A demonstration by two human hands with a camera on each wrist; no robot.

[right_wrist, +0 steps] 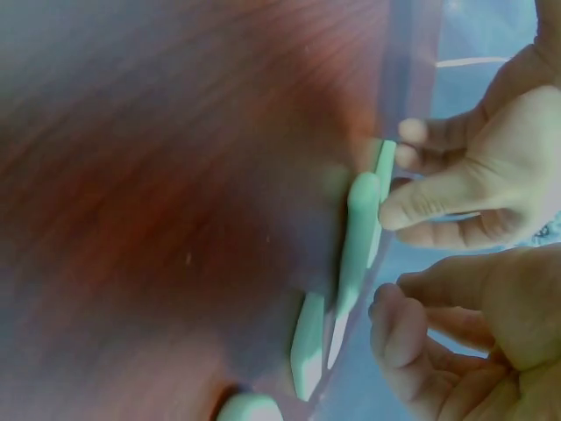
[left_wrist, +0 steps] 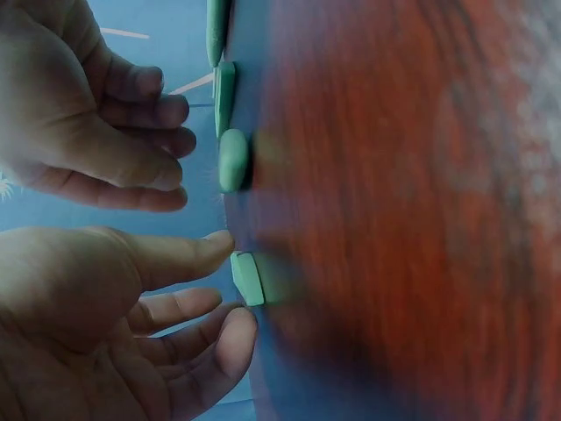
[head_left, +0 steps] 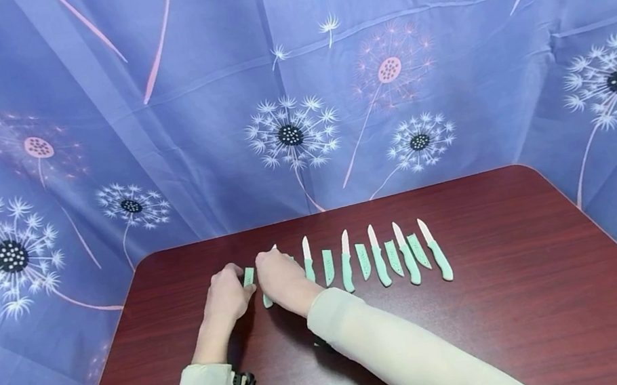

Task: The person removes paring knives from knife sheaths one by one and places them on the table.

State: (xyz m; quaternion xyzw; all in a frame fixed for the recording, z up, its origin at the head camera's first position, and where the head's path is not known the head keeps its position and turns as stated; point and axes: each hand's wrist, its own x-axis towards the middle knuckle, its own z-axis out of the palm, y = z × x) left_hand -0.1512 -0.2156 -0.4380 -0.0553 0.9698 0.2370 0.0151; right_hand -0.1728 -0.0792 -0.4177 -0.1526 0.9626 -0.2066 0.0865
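Note:
At the left end of a row, my left hand (head_left: 229,294) holds a light green knife sheath (head_left: 248,277) lying on the table, with thumb and fingers on either side of it. The left wrist view shows the sheath (left_wrist: 249,279) between the thumb and a fingertip. My right hand (head_left: 283,279) is just to the right, over a green-handled paring knife (head_left: 267,300) whose white blade tip shows beyond the knuckles. In the right wrist view the right hand (right_wrist: 465,342) has loosely bent fingers with nothing between them. Part of that knife is hidden under the hand.
Rightward along the row, green paring knives (head_left: 380,266) alternate with green sheaths (head_left: 363,261), blades pointing away. They lie on a dark red wooden table (head_left: 518,293). A blue curtain with dandelion prints (head_left: 211,134) hangs behind the far edge.

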